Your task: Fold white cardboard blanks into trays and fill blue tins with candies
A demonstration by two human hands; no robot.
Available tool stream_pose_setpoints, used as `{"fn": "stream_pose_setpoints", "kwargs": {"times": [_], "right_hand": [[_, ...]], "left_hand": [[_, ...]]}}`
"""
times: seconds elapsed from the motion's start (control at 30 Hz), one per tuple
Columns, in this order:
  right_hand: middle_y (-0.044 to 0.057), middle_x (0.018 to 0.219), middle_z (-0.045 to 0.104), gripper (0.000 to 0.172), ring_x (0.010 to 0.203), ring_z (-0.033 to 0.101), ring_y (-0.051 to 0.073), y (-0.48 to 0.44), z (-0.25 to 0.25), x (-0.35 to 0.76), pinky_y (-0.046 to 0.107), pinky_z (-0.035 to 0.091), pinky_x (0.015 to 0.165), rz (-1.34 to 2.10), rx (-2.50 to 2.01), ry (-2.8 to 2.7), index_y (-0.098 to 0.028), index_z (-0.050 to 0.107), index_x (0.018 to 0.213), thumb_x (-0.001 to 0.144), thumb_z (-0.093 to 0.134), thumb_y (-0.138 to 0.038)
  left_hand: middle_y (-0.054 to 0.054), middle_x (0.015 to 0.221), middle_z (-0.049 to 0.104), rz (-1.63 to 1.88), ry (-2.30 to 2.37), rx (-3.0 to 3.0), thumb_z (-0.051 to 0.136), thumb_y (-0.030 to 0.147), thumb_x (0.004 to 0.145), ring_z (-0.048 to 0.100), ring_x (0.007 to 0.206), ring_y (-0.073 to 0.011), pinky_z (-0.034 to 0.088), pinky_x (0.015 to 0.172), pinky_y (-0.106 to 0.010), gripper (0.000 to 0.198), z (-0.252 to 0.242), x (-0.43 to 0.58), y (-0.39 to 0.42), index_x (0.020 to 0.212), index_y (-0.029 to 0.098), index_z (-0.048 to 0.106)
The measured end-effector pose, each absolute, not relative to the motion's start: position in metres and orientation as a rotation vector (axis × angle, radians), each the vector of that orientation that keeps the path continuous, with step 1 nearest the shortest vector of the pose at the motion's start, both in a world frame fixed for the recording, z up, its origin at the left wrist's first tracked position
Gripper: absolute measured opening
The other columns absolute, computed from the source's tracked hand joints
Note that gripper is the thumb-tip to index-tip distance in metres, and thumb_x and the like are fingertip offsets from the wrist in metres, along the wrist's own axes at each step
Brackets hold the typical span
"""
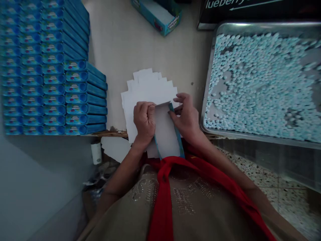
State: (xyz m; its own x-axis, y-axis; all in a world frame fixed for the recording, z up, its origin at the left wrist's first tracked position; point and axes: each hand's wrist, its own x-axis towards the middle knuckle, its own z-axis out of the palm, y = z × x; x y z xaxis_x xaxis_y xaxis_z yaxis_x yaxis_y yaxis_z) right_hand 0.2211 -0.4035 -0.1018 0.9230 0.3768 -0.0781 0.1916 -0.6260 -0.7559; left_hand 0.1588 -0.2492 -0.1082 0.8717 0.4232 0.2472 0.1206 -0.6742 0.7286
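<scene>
Blue box [166, 134]: open, white inside, between both hands across the tabletop's [155, 50] near edge
Left hand [145, 118]: fingers curled tight on its far-left corner
Right hand [188, 117]: thumb and finger pinching its right wall, other fingers spread
White sheets [147, 85]: fanned just beyond

Dim, cool light; edges blurred and stretched.

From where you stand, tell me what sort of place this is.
Probably a small candy-packing workshop: a metal tray spread with pale blue, candy-like pieces, stacked blue boxes, and an open carton between the left hand and right hand.
</scene>
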Motion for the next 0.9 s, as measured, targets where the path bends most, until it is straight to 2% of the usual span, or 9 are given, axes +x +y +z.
{"fn": "stream_pose_setpoints", "kwargs": {"times": [0.1, 0.23, 0.37, 0.5, 0.57, 0.63, 0.73, 0.8, 0.9], "right_hand": [[0.014, 0.134, 0.069, 0.061, 0.098, 0.072, 0.027, -0.4, -0.099, 0.219, 0.043, 0.057, 0.089, 0.311, -2.297, -0.436, -0.024, 0.043, 0.149, 0.089, 0.057, -0.019], [0.016, 0.136, 0.069, 0.055, 0.102, 0.071, 0.027, -0.408, -0.089, 0.224, 0.04, 0.057, 0.088, 0.345, -2.252, -0.512, -0.02, 0.053, 0.148, 0.093, 0.054, -0.023], [0.012, 0.119, 0.075, 0.039, 0.099, 0.07, 0.025, -0.42, -0.076, 0.247, 0.038, 0.056, 0.085, 0.509, -2.129, -0.605, -0.021, 0.071, 0.129, 0.103, 0.045, -0.032], [0.009, 0.101, 0.076, 0.031, 0.09, 0.067, 0.025, -0.405, -0.073, 0.276, 0.036, 0.05, 0.082, 0.562, -2.253, -0.887, -0.021, 0.081, 0.107, 0.095, 0.066, -0.045], [0.01, 0.099, 0.075, 0.023, 0.089, 0.066, 0.025, -0.39, -0.078, 0.286, 0.036, 0.048, 0.081, 0.537, -2.376, -1.047, -0.021, 0.081, 0.094, 0.086, 0.077, -0.042], [0.01, 0.092, 0.073, 0.017, 0.09, 0.065, 0.027, -0.377, -0.084, 0.291, 0.038, 0.047, 0.081, 0.513, -2.461, -1.145, -0.021, 0.077, 0.08, 0.081, 0.081, -0.037], [0.008, 0.075, 0.067, 0.021, 0.094, 0.066, 0.03, -0.365, -0.087, 0.29, 0.041, 0.045, 0.086, 0.497, -2.487, -1.181, -0.021, 0.068, 0.066, 0.081, 0.081, -0.028], [0.008, 0.072, 0.067, 0.02, 0.094, 0.067, 0.03, -0.361, -0.082, 0.286, 0.043, 0.045, 0.088, 0.522, -2.499, -1.206, -0.02, 0.066, 0.066, 0.083, 0.078, -0.021], [0.012, 0.084, 0.074, 0.013, 0.093, 0.069, 0.03, -0.356, -0.073, 0.281, 0.043, 0.045, 0.085, 0.613, -2.59, -1.392, -0.017, 0.072, 0.079, 0.091, 0.068, -0.015]], "left_hand": [[-0.006, 0.097, 0.066, 0.603, 0.476, 2.297, 0.03, 0.052, 0.115, 0.061, 0.099, -0.0234, 0.049, 0.098, -0.042, 0.049, -0.106, 0.158, -0.257, 0.094, 0.024, 0.065], [-0.007, 0.096, 0.068, 0.574, 0.527, 2.258, 0.034, 0.048, 0.115, 0.064, 0.098, -0.0219, 0.053, 0.095, -0.04, 0.048, -0.097, 0.156, -0.257, 0.096, 0.023, 0.07], [-0.006, 0.102, 0.074, 0.309, 0.444, 2.183, 0.055, 0.047, 0.108, 0.069, 0.098, -0.0205, 0.058, 0.087, -0.035, 0.033, -0.085, 0.149, -0.233, 0.099, 0.023, 0.077], [-0.006, 0.106, 0.08, 0.02, 0.337, 2.164, 0.073, 0.045, 0.096, 0.072, 0.088, -0.0198, 0.059, 0.077, -0.032, 0.029, -0.085, 0.154, -0.208, 0.115, 0.024, 0.078], [-0.007, 0.102, 0.081, -0.016, 0.282, 2.292, 0.077, 0.04, 0.091, 0.074, 0.089, -0.0232, 0.06, 0.081, -0.036, 0.028, -0.089, 0.165, -0.203, 0.112, 0.023, 0.08], [-0.007, 0.093, 0.08, -0.015, 0.217, 2.456, 0.078, 0.035, 0.086, 0.075, 0.091, -0.0281, 0.059, 0.086, -0.042, 0.016, -0.093, 0.178, -0.201, 0.097, 0.023, 0.083], [-0.005, 0.077, 0.076, -0.001, 0.146, 2.563, 0.081, 0.033, 0.08, 0.074, 0.089, -0.0311, 0.057, 0.087, -0.047, 0.009, -0.098, 0.193, -0.2, 0.075, 0.025, 0.081], [-0.003, 0.073, 0.074, 0.01, 0.132, 2.544, 0.082, 0.035, 0.078, 0.074, 0.087, -0.0303, 0.056, 0.087, -0.046, 0.01, -0.101, 0.195, -0.199, 0.072, 0.027, 0.08], [-0.004, 0.078, 0.076, 0.018, 0.149, 2.512, 0.081, 0.037, 0.08, 0.074, 0.087, -0.0297, 0.055, 0.087, -0.046, 0.011, -0.106, 0.194, -0.2, 0.075, 0.027, 0.081]]}}
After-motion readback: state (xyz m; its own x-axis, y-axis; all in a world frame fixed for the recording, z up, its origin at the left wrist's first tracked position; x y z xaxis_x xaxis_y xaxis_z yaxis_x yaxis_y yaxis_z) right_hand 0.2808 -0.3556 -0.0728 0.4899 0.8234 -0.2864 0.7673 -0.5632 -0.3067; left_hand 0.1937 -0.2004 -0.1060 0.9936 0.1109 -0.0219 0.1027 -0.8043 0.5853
